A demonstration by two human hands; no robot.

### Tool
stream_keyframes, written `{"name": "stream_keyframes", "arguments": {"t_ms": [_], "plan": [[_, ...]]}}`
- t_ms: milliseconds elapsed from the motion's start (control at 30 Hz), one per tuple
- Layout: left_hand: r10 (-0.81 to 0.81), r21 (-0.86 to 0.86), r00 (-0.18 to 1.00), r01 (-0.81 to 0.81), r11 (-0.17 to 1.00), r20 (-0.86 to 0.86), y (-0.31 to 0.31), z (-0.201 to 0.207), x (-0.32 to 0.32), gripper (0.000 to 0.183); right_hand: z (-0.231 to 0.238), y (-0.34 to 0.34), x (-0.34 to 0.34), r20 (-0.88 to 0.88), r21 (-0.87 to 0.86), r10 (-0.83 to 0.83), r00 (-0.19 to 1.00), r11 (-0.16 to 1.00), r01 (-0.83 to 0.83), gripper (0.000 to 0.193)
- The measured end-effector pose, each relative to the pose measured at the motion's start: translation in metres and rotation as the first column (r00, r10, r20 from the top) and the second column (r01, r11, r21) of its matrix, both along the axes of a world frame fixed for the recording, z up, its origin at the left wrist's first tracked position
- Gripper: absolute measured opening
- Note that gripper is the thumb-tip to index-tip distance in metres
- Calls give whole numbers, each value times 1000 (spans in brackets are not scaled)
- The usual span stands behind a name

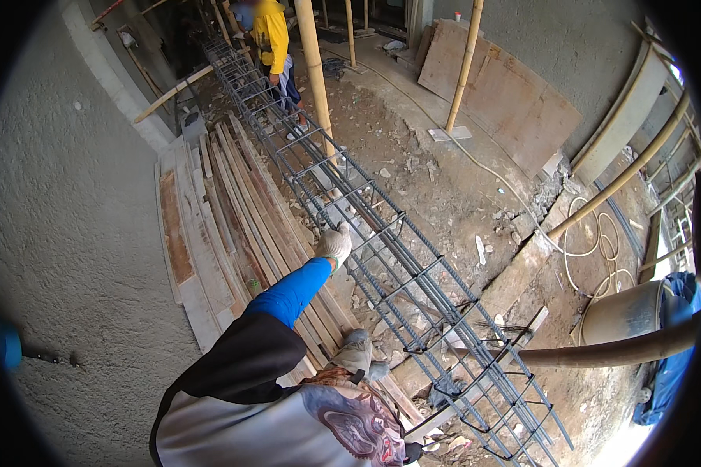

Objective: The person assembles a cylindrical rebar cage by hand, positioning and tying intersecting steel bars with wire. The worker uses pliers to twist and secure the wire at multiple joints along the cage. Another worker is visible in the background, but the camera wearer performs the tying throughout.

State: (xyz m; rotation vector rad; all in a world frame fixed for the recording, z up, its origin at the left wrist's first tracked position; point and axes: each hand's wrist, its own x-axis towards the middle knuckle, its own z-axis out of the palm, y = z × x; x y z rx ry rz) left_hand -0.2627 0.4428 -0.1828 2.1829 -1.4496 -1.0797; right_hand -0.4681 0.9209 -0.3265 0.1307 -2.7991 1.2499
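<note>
A long rebar cage (409, 268), tied from ribbed bars and square stirrups, runs diagonally from the far left to the near right. My left hand (335, 244), in a pale knit glove below a blue sleeve, is closed around the cage's left side bar, about midway along. The thumb side shows; some fingers are hidden behind the glove and the bar. My right hand is not in view. At the far end a person in a yellow top (271, 35) stands beside the cage, one hand lowered near its bars.
Long wooden boards (234, 202) lie along the grey wall on the left. Bamboo poles (317, 74) stand upright around the cage, and another crosses at right. Plywood sheets (498, 97) lean on the back wall. A coiled hose (600, 249) and a metal drum (619, 313) sit at right. Rubble covers the ground.
</note>
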Motion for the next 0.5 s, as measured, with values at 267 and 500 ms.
{"name": "stream_keyframes", "arguments": {"t_ms": [267,500], "plan": [[4,-24,999,-5,1000,-35,-5,-17,1,86,-9,73,22,10,70,-16,1000,997,15,27],[-206,-276,962,152,949,-179,12,-26,22,95,39,215,83,-164,529,185,969,846,-72,27]]}}
